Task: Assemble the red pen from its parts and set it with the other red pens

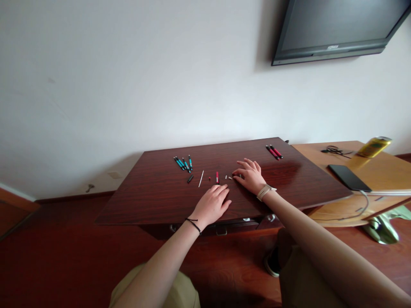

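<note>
Between both hands (231, 188) lies a short red pen barrel (217, 177).

Soft, even daylight fills the scene, moderately bright, with no harsh beams. The white wall (128, 77) looks washed out and slightly grey toward 9 o'clock. A pale sheen of glare lies across the dark wooden tabletop (289, 171) toward 3 o'clock, suggesting light arriving from the right. The television (337, 25) at 1 o'clock casts a faint shadow on the wall to its left. Faint shadows sit under the left hand (213, 205) and right hand (250, 175). Wide-angle distortion bends and tilts lines near the edges. The forearms at 6 o'clock look slightly soft. Small items on the table are too tiny to look crisp.
</note>
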A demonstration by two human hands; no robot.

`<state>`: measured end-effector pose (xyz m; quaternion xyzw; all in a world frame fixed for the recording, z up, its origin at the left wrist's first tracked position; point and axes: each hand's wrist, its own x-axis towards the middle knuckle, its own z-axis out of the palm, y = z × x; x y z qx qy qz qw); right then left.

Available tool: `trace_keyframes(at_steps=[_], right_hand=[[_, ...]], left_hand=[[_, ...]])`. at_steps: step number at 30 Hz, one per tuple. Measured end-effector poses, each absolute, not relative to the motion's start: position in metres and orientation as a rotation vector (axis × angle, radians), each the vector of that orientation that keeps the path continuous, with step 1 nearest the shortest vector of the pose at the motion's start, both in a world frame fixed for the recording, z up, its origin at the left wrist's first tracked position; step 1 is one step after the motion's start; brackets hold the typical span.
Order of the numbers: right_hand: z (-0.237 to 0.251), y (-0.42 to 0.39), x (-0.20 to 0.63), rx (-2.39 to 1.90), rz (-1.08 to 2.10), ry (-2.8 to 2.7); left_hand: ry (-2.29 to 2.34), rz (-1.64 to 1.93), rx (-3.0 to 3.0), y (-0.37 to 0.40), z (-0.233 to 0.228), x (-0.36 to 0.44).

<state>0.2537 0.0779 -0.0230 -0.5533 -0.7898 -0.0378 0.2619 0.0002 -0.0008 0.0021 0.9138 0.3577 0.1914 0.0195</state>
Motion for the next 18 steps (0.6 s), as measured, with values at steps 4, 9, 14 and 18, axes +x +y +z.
trace_keyframes(at_steps=[4,9,14,18], right_hand=[[-0.017,0.074,0.249,-1.444,-0.094,-2.149],[-0.011,0.067,0.24,-1.319,-0.032,-2.209],[-0.012,0.064,0.234,-1.27,0.012,-2.263],[-0.015,0.064,0.233,-1.25,0.023,-2.271]], left_hand=[[1.113,0.597,2.834,-0.001,0.002,0.001],[1.101,0.594,2.841,-0.001,0.003,0.002],[1.097,0.605,2.832,-0.001,0.003,0.002],[1.097,0.608,2.827,-0.001,0.001,0.001]])
